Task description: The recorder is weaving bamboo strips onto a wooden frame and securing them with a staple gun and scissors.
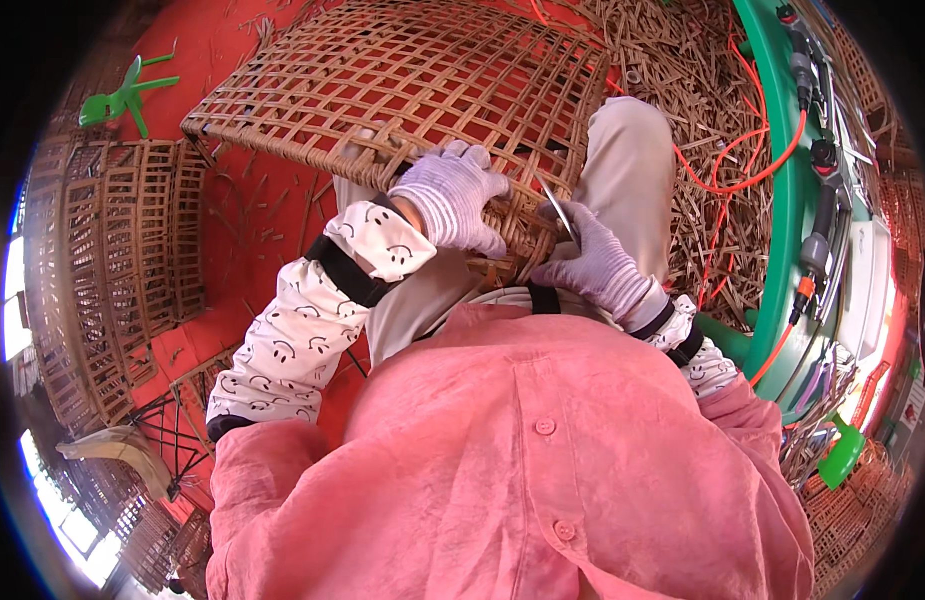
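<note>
A large brown woven wicker frame [432, 75] with an open lattice leans across my lap, its near corner between my knees. My left hand [450, 195], in a pale striped glove, grips its near edge with the fingers bent over the weave. To the right of that corner, my right hand [600, 262], also gloved, is closed around a slim, pointed metal blade [559, 212]. The blade's tip points up and away, beside the woven corner. The blade's handle end is hidden in the glove, so its exact kind cannot be told.
Cut wicker strips [672, 60] lie heaped at the far right. A green table [782, 250] at my right bears power tools [820, 215] with orange cords [727, 185]. At left stand another woven piece [132, 240] and a green stool [127, 95] on the red floor [242, 220].
</note>
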A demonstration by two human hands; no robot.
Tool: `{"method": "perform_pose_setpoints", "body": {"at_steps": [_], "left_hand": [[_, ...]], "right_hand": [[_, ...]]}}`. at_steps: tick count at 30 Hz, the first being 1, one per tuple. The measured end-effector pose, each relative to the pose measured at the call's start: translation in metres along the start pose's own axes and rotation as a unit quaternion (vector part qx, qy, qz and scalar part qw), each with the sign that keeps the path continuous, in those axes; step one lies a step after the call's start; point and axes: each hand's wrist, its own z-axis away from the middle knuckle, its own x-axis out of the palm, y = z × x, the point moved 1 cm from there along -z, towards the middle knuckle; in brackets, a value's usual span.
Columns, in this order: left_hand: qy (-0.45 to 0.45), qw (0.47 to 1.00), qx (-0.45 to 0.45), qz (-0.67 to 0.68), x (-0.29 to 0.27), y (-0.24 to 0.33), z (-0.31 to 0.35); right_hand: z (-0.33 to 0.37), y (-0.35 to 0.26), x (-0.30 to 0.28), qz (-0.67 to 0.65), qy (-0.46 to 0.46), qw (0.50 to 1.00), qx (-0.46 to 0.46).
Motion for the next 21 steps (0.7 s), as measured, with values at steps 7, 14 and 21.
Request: {"method": "perform_pose_setpoints", "body": {"at_steps": [7, 14, 21], "left_hand": [[0.088, 0.994, -0.033, 0.047, 0.022, 0.016, 0.000], [0.209, 0.974, -0.009, 0.081, 0.036, 0.017, 0.004], [0.268, 0.957, 0.044, 0.099, 0.046, 0.015, 0.007]], "right_hand": [[-0.006, 0.022, 0.007, -0.214, 0.043, 0.974, 0.056], [0.009, 0.003, 0.005, 0.074, 0.095, 0.992, 0.046], [0.015, -0.004, 0.008, 0.115, 0.091, 0.989, -0.006]]}}
